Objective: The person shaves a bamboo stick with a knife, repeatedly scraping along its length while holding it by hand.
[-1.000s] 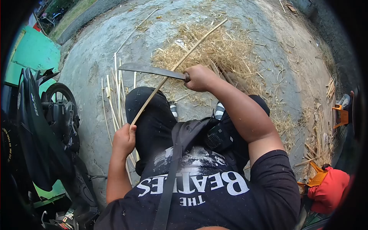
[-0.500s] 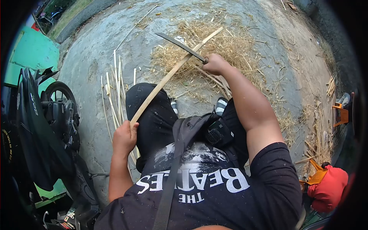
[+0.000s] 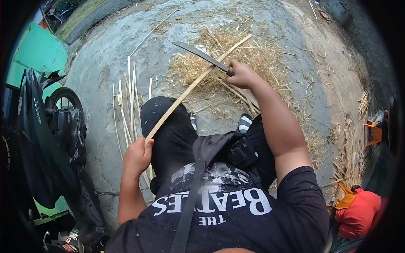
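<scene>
My left hand [image 3: 137, 157] is wrapped round the near end of a long pale bamboo strip [image 3: 182, 96], thumb on top. The strip slants up and away over my left knee, its far end above a heap of shavings [image 3: 270, 59]. Gripped by its dark handle in my right hand [image 3: 244, 74] is a machete [image 3: 197, 51]. Its blade crosses the strip near the far end and points to the upper left. Blade and strip appear to touch at the crossing.
More bamboo strips [image 3: 131, 101] lie on the concrete at the left. A motorcycle [image 3: 55, 139] stands close on my left. At the right are a pile of split strips [image 3: 352, 143], an orange chair [image 3: 373, 134], and a person in red [image 3: 358, 213] near another orange chair [image 3: 346, 197].
The strip shows a narrower face, as if turned a little. Machete and right hand sit slightly lower and farther right; the whole view has also shifted a little.
</scene>
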`<state>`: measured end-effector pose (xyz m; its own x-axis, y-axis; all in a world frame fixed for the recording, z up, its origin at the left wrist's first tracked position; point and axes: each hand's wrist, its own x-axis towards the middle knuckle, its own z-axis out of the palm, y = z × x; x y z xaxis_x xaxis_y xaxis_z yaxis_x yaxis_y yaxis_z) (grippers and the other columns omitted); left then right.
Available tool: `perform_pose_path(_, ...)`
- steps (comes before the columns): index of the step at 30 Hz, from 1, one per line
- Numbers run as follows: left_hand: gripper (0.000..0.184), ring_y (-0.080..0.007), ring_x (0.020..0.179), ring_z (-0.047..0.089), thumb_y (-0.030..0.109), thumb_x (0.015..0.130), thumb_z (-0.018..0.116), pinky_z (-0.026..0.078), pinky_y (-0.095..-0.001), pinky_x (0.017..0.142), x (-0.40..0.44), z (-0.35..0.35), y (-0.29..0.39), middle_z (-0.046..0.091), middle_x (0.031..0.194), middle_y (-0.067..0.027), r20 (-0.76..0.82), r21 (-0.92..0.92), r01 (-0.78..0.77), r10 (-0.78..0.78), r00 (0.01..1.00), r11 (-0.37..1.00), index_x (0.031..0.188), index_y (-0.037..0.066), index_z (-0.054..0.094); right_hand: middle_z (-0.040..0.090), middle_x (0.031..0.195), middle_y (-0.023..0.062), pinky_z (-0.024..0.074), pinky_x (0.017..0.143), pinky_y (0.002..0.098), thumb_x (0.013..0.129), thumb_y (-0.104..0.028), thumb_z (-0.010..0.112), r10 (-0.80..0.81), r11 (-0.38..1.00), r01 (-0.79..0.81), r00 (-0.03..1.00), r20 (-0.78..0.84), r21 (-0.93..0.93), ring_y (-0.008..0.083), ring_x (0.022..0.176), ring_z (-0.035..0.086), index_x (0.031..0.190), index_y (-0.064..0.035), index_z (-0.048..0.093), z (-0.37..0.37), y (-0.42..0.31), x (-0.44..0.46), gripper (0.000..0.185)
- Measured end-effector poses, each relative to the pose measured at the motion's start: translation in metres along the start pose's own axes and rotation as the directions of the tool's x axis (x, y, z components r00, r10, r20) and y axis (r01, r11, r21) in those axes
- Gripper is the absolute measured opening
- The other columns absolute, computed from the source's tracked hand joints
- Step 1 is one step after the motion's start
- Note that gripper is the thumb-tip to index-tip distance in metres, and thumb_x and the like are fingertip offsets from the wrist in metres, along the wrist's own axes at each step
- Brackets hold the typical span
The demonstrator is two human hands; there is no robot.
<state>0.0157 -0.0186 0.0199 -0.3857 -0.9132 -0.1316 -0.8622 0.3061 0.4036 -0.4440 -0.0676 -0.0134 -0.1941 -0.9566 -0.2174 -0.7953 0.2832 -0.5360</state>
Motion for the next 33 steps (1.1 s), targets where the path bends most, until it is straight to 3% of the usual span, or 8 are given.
perform_pose_path(4,0.056,-0.0515,0.069,0.057,0.05,0.107,0.053,0.042,-0.0534,0.06,0.003,0.017,-0.008,0.056,0.07,-0.0269,-0.011,-0.154,-0.006,0.004,1.0,0.988,0.082,-0.001,0.05,0.07,0.095,0.0224,0.0544,0.081,0.0472,0.08,-0.018,0.072,-0.207,0.969,0.228,0.958,-0.197,0.092,0.0423,0.091,0.069,0.11,-0.0032,0.06,-0.004,-0.009,-0.013,0.036)
perform_pose_path(7,0.058,-0.0498,0.067,0.055,0.052,0.108,0.051,0.041,-0.0514,0.059,0.005,0.024,-0.014,0.054,0.068,-0.0255,-0.029,-0.203,-0.03,0.024,0.999,0.979,0.082,0.0,0.05,0.072,0.094,0.0183,0.0542,0.077,0.0466,0.084,-0.019,0.071,-0.311,0.941,0.243,0.896,-0.316,-0.237,0.0384,0.089,0.071,0.106,-0.0055,0.062,-0.02,-0.017,-0.027,0.028)
perform_pose_path(11,0.061,-0.0464,0.064,0.055,0.055,0.107,0.049,0.042,-0.0503,0.059,0.005,0.02,-0.016,0.053,0.068,-0.0241,0.009,-0.252,0.02,-0.018,1.0,0.968,0.081,0.0,0.05,0.075,0.087,0.0112,0.0563,0.081,0.0459,0.09,-0.041,0.074,-0.344,0.842,0.072,0.836,-0.428,-0.535,0.0318,0.083,0.074,0.098,-0.0115,0.066,-0.043,-0.026,-0.04,0.031)
perform_pose_path(15,0.062,-0.0452,0.063,0.054,0.055,0.108,0.049,0.042,-0.0495,0.059,0.008,0.018,-0.018,0.053,0.068,-0.0241,0.031,-0.263,0.014,-0.006,0.999,0.965,0.08,0.0,0.05,0.073,0.086,0.0147,0.0565,0.074,0.051,0.088,-0.047,0.077,-0.201,0.925,0.081,0.934,-0.296,-0.371,0.0372,0.084,0.072,0.094,-0.0092,0.065,-0.036,-0.029,-0.046,0.04)
perform_pose_path(21,0.06,-0.044,0.062,0.052,0.052,0.109,0.049,0.042,-0.0487,0.059,0.011,0.018,-0.017,0.053,0.068,-0.0245,0.035,-0.244,-0.013,0.022,0.999,0.97,0.08,-0.001,0.051,0.07,0.08,0.0128,0.0561,0.07,0.0504,0.086,-0.029,0.074,-0.561,0.793,0.485,0.817,-0.133,-0.368,0.0382,0.077,0.071,0.089,-0.0102,0.057,0.018,-0.051,-0.049,0.025)
perform_pose_path(26,0.058,-0.0421,0.06,0.052,0.049,0.11,0.048,0.042,-0.0478,0.058,0.011,0.018,-0.017,0.053,0.067,-0.0242,-0.009,-0.254,-0.04,0.039,0.999,0.966,0.081,-0.001,0.051,0.073,0.082,0.0161,0.058,0.074,0.0523,0.09,-0.03,0.071,-0.249,0.967,0.211,0.896,-0.369,-0.14,0.0388,0.081,0.073,0.093,-0.0119,0.065,0.02,-0.019,0.001,0.019)
perform_pose_path(29,0.059,-0.0386,0.06,0.051,0.049,0.11,0.048,0.042,-0.0468,0.059,0.007,0.016,-0.016,0.052,0.066,-0.023,-0.009,-0.209,-0.03,0.029,1.0,0.977,0.08,-0.002,0.051,0.074,0.083,0.0165,0.0586,0.074,0.052,0.09,-0.029,0.071,-0.224,0.971,0.177,0.907,-0.356,-0.159,0.0382,0.082,0.074,0.095,-0.0125,0.066,0.018,-0.02,-0.004,0.018)
perform_pose_path(33,0.061,-0.0317,0.06,0.049,0.05,0.11,0.047,0.042,-0.0445,0.059,0.013,0.014,-0.022,0.051,0.066,-0.0197,0.062,-0.269,-0.006,0.024,0.998,0.963,0.08,-0.002,0.05,0.073,0.079,0.0143,0.0588,0.072,0.0508,0.086,-0.025,0.072,-0.509,0.844,0.42,0.824,-0.249,-0.334,0.0371,0.076,0.073,0.091,-0.0118,0.064,0.028,-0.042,-0.024,0.017)
